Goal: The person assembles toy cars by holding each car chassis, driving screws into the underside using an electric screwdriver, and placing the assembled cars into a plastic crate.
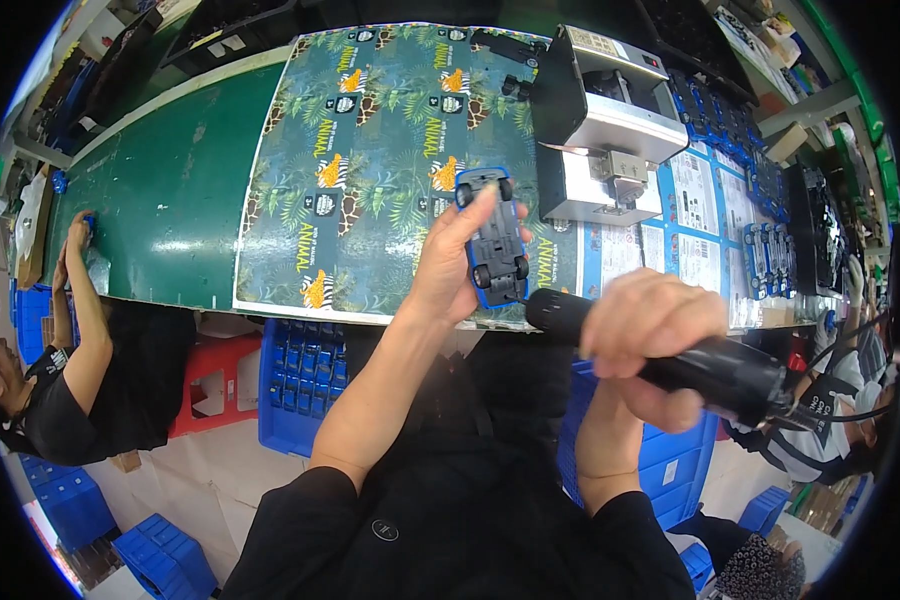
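My left hand [442, 262] is closed round a toy car [497, 245], its thumb pressing on the black underside. The car is upside down, with a blue body edge and black wheels showing. In my right hand [655, 325] is a black electric screwdriver [715, 375], lying almost level, its cord trailing off to the right. The screwdriver's nose points left at the car's near end; I cannot tell whether the bit touches it. My right fingers are slightly blurred.
A silver and black screw feeder [620, 125] stands behind my hands. Blue toy cars [770, 262] sit in rows at the right. Printed sheets [380, 190] cover part of the green table [180, 200]. A blue crate [305, 385] is below the edge. Another person [85, 365] works at the left.
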A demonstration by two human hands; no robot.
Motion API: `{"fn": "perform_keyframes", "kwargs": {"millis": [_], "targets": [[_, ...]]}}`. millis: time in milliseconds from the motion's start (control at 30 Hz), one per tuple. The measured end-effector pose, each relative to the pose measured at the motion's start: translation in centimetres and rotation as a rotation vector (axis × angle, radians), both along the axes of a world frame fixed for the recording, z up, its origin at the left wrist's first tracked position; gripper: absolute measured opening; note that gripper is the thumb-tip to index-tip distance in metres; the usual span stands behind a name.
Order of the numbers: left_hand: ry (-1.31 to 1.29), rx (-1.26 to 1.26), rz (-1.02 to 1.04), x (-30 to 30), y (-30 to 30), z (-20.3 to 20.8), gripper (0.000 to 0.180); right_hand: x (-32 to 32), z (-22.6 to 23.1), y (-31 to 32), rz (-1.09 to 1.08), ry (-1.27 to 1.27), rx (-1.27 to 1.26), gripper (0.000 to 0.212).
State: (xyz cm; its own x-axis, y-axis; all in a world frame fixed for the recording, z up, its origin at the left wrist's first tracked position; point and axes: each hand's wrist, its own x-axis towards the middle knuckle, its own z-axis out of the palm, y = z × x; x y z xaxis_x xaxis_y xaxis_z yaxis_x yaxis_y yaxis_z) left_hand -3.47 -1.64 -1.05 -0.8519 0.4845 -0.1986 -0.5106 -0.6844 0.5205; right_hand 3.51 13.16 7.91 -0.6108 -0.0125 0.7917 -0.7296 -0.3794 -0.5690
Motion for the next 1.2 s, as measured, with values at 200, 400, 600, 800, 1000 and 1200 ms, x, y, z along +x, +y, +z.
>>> {"fn": "perform_keyframes", "kwargs": {"millis": [200,400,600,800,1000,1200], "targets": [[0.019,0.107,-0.025,-1.1,-1.8,0.7,0.080,2.6,0.2,5.4,-0.439,-0.109,-0.051,0.034],[0.716,-0.795,0.131,-3.8,-6.2,2.9,0.064,3.1,-3.8,9.6,-0.505,-0.320,-0.049,0.020],[2.055,-1.686,0.040,-8.4,-11.6,2.5,0.075,3.9,-5.1,13.0,-0.516,-0.401,-0.048,0.026],[1.762,-2.235,0.080,-9.2,-28.6,5.3,0.094,3.3,-4.1,11.4,-0.472,-0.359,-0.052,0.021],[1.244,-2.085,0.468,-2.5,-33.4,0.3,0.087,3.2,-4.6,11.7,-0.469,-0.347,0.006,0.024],[1.395,-1.631,0.595,-0.3,-22.4,2.4,0.056,3.2,-4.3,11.8,-0.480,-0.349,-0.011,0.021]]}}
